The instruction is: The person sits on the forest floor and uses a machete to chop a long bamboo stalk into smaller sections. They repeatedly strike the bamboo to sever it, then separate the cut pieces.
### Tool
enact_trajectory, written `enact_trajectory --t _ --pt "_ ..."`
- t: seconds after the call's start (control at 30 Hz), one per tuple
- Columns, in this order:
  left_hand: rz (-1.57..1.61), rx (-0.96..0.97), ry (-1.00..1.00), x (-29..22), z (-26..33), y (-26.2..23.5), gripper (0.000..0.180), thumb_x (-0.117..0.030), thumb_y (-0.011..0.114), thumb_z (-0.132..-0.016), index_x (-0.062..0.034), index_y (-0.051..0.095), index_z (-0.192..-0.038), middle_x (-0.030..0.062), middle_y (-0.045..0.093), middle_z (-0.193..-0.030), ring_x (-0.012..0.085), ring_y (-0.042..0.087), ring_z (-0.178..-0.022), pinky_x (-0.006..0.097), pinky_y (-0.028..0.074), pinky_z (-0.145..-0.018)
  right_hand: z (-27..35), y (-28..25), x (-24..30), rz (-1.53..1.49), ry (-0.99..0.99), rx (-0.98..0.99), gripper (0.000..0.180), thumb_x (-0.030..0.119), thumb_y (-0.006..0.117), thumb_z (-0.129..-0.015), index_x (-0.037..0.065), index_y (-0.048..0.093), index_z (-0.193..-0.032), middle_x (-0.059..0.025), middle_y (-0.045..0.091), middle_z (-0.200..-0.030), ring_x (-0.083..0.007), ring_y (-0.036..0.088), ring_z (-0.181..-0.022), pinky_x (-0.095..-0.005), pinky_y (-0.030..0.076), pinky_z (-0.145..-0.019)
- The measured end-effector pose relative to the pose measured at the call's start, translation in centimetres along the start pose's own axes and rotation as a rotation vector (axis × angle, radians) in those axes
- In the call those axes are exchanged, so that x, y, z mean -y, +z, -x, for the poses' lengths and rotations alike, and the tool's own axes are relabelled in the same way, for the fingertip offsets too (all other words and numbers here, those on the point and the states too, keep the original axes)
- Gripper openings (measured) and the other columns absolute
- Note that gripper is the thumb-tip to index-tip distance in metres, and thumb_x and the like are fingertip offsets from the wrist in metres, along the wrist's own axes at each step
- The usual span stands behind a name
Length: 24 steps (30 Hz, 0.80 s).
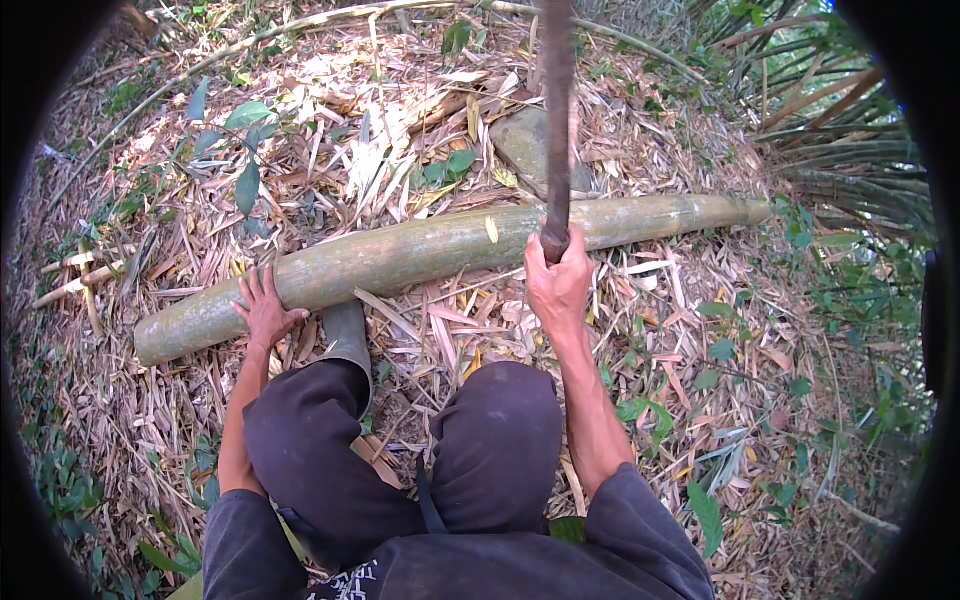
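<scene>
Hands: the left hand (265, 312) lies palm down with fingers spread on the bamboo pole (420, 255), toward its thick end at about 8 o'clock from frame centre; it presses on the pole and does not wrap around it. The right hand (557, 285) is clenched around the lower end of a dark wooden handle (556, 120), which runs straight up to 12 o'clock and leaves the frame at the top edge; what the handle carries is out of view.

Ground (700, 330): covered with dry bamboo leaves and husks, with green plants toward 3 o'clock and 9 o'clock.

Bamboo pole: a long green-grey length lying on the ground, running from 8 o'clock to 2 o'clock, tapering toward the 2 o'clock end. The handle crosses in front of it near mid-length.

Legs: dark trousers (400, 450) at 6 o'clock, knees bent.

Flat stone (525, 145): just beyond the pole at 12 o'clock, partly behind the handle.

Boot (345, 335): grey-green, toe touching the pole beside the left hand.
</scene>
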<state>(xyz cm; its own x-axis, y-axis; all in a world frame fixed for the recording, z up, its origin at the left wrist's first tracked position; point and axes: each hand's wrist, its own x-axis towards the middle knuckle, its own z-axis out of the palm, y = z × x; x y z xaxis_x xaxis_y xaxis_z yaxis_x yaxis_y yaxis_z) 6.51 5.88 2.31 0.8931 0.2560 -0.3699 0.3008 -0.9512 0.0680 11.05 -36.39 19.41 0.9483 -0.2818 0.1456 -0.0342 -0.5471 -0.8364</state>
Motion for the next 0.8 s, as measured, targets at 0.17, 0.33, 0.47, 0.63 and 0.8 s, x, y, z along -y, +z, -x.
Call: enact_trajectory --t 0.17,0.33,0.47,0.63,0.8 --pt "0.009 -0.001 0.004 -0.2 0.1 -0.1 0.121 -0.046 0.086 -0.055 -0.0162 0.017 -0.150 0.0143 0.012 -0.156 0.0432 0.006 -0.143 0.074 0.009 -0.104 4.7 1.3 -8.7 0.353 0.168 0.265 0.025 0.011 0.061 -0.085 -0.006 0.052 -0.102 -0.0219 0.061 -0.064 -0.0361 0.066 -0.065 -0.0454 0.051 -0.058" --pt "0.019 0.008 -0.007 0.3 -0.2 0.4 0.121 -0.047 0.086 -0.054 -0.0162 0.018 -0.150 0.0143 0.012 -0.156 0.0424 0.005 -0.144 0.074 0.008 -0.104 7.8 2.2 -13.5 0.473 0.184 0.426 0.026 0.011 0.059 -0.080 -0.007 0.055 -0.098 -0.0297 0.063 -0.073 -0.0471 0.063 -0.071 -0.0534 0.050 -0.068" --pt "-0.007 -0.001 -0.027 0.4 0.0 0.0 0.122 -0.049 0.085 -0.054 -0.0158 0.018 -0.150 0.0142 0.013 -0.156 0.0421 0.005 -0.144 0.074 0.007 -0.105 2.8 2.6 -4.6 0.270 0.161 0.329 0.025 0.011 0.062 -0.083 -0.006 0.052 -0.098 -0.0221 0.059 -0.064 -0.0377 0.064 -0.060 -0.0482 0.049 -0.057" --pt "-0.004 0.018 -0.020 -0.1 -0.1 -0.1 0.123 -0.051 0.084 -0.054 -0.0162 0.016 -0.150 0.0138 0.013 -0.156 0.0425 0.005 -0.144 0.074 0.007 -0.105 1.6 2.9 -1.8 0.033 -0.149 -0.014 0.021 0.010 0.064 -0.086 -0.003 0.052 -0.097 -0.0126 0.055 -0.057 -0.0264 0.062 -0.052 -0.0388 0.049 -0.050" --pt "0.004 -0.008 -0.015 0.0 -1.0 0.0 0.124 -0.052 0.084 -0.054 -0.0170 0.015 -0.151 0.0143 0.013 -0.156 0.0427 0.005 -0.143 0.074 0.007 -0.105 6.7 2.3 -16.0 0.697 0.164 0.504 0.024 0.013 0.058 -0.084 -0.006 0.055 -0.099 -0.0247 0.064 -0.072 -0.0443 0.064 -0.067 -0.0512 0.051 -0.062"
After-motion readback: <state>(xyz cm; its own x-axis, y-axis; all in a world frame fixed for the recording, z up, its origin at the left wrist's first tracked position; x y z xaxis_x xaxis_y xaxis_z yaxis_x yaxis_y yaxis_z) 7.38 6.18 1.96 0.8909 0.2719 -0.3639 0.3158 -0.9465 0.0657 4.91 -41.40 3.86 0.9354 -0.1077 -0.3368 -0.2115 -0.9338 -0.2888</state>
